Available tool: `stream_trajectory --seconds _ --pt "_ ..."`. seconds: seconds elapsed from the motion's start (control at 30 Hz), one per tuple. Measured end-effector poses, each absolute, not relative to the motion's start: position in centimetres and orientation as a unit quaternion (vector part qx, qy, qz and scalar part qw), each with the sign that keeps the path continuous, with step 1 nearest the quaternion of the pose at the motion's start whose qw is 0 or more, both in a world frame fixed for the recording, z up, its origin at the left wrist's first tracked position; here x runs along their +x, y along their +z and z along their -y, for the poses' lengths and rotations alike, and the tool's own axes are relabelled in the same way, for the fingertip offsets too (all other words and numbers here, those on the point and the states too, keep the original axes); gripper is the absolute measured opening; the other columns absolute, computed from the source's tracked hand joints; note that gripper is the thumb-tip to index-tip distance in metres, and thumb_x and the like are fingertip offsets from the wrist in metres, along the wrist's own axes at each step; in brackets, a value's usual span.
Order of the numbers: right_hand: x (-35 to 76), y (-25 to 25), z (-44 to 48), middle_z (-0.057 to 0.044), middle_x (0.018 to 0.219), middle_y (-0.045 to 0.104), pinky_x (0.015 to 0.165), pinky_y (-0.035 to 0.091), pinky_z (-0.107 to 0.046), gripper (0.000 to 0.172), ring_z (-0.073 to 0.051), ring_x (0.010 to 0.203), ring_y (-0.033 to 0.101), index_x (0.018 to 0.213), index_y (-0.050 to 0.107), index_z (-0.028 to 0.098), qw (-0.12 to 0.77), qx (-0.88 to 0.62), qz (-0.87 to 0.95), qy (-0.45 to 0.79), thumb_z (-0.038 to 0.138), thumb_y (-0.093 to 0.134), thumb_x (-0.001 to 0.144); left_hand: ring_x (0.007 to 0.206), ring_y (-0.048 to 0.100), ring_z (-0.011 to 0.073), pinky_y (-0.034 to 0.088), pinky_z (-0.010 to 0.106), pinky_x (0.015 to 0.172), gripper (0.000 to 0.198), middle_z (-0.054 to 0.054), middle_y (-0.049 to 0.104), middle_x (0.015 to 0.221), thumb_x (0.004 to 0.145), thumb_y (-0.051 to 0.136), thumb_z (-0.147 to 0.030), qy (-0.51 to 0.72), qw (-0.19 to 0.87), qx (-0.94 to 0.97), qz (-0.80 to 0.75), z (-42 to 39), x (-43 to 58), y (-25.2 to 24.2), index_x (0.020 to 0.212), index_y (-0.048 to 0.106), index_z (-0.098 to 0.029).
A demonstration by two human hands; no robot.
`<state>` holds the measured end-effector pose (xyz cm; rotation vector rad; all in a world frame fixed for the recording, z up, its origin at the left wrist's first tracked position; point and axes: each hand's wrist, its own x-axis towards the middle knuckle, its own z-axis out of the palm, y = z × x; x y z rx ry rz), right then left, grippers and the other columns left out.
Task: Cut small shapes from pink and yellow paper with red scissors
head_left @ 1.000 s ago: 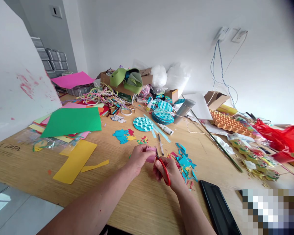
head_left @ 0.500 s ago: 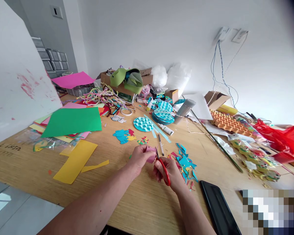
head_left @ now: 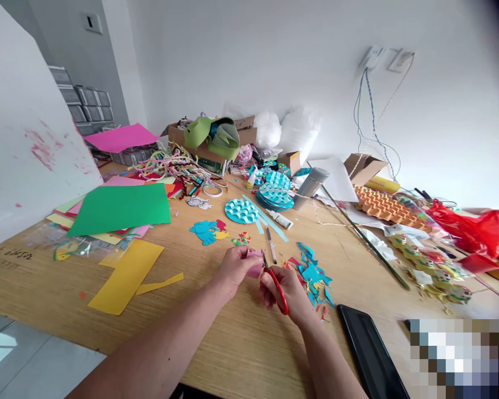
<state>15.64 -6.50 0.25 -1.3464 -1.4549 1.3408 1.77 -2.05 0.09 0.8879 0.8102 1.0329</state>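
The tabletop [head_left: 241, 343] carries stock on the left and offcuts on the right, which leaves a bare strip in front of the person for both forearms. The green sheet [head_left: 120, 208] lies flat on a stack of coloured paper at far left, and the yellow sheet [head_left: 125, 274] lies just nearer. A black tray [head_left: 370, 354] sits at the near right edge. Blue discs [head_left: 242, 210] lie beyond the hands, and blue scraps [head_left: 311, 271] are heaped just right of them. The left hand [head_left: 235, 266] hovers above mid-tabletop, its grip closed to a fingertip pinch on the pink piece [head_left: 255, 267]; this hold probably keeps the free edge presented to the blades. The right hand [head_left: 289, 291], just beside it, has its grip closed through the red loops of the scissors [head_left: 274, 280]. The scissors' long axis runs from near right to far left, tips pointing away from the person and slightly up, blades almost shut against the pink piece, which is held off the surface between both hands
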Motion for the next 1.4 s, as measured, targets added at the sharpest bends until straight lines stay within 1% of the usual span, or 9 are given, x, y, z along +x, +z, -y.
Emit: stream_trajectory --seconds 0.27,0.67,0.8,0.97,1.1,1.27,1.4 --pt "15.8 0.4 6.5 -0.002 0.051 0.061 0.037 0.042 -0.02 0.053 -0.011 0.037 0.056 0.064 0.055 0.015 0.357 -0.525 0.567 0.525 0.066 0.064 0.073 0.058 0.045 0.0102 0.034 0.025 0.06 0.021 -0.001 0.054 0.06 0.058 0.07 -0.029 0.461 0.704 0.401 -0.362 2.0 1.6 0.3 0.059 0.054 -0.015" --pt "15.7 0.8 6.6 -0.002 0.051 0.061 0.037 0.042 -0.02 0.054 -0.011 0.036 0.055 0.063 0.055 0.015 0.35 -0.532 0.562 0.528 0.068 0.064 0.07 0.056 0.045 0.0099 0.034 0.025 0.058 0.021 -0.002 0.053 0.056 0.058 0.07 -0.029 0.462 0.705 0.403 -0.358 2.2 1.6 0.5 0.057 0.054 -0.015" --pt "15.6 1.1 6.7 -0.001 0.049 0.06 0.037 0.043 -0.021 0.055 -0.011 0.036 0.055 0.061 0.055 0.016 0.341 -0.543 0.56 0.525 0.07 0.063 0.069 0.056 0.048 0.0103 0.036 0.025 0.059 0.018 -0.001 0.057 0.058 0.056 0.071 -0.027 0.456 0.707 0.396 -0.366 2.0 1.4 0.7 0.059 0.058 -0.014" --pt "15.7 1.1 6.8 -0.001 0.049 0.06 0.036 0.042 -0.021 0.054 -0.012 0.036 0.056 0.062 0.055 0.016 0.346 -0.545 0.554 0.526 0.068 0.067 0.067 0.054 0.05 0.0111 0.035 0.024 0.055 0.014 0.0 0.059 0.055 0.057 0.069 -0.025 0.451 0.705 0.402 -0.373 2.0 1.2 1.2 0.06 0.061 -0.014" --pt "15.7 1.1 6.8 -0.001 0.049 0.06 0.037 0.043 -0.021 0.055 -0.012 0.037 0.056 0.062 0.055 0.015 0.34 -0.548 0.557 0.523 0.069 0.065 0.068 0.055 0.052 0.0116 0.036 0.024 0.055 0.014 0.002 0.062 0.058 0.057 0.069 -0.025 0.447 0.706 0.406 -0.37 1.9 1.1 1.1 0.061 0.063 -0.013" --pt "15.6 1.5 6.9 -0.001 0.048 0.06 0.037 0.044 -0.022 0.057 -0.013 0.037 0.056 0.061 0.056 0.016 0.332 -0.551 0.562 0.519 0.072 0.065 0.065 0.055 0.052 0.0119 0.038 0.025 0.057 0.013 0.003 0.063 0.06 0.057 0.069 -0.024 0.443 0.705 0.413 -0.369 1.9 1.2 0.9 0.062 0.064 -0.012" --pt "15.6 1.5 6.9 -0.001 0.048 0.06 0.037 0.044 -0.022 0.056 -0.013 0.037 0.057 0.061 0.057 0.016 0.334 -0.549 0.563 0.52 0.071 0.065 0.066 0.056 0.053 0.012 0.039 0.025 0.058 0.014 0.003 0.064 0.061 0.057 0.068 -0.024 0.441 0.704 0.414 -0.372 1.9 1.1 1.0 0.063 0.065 -0.012"
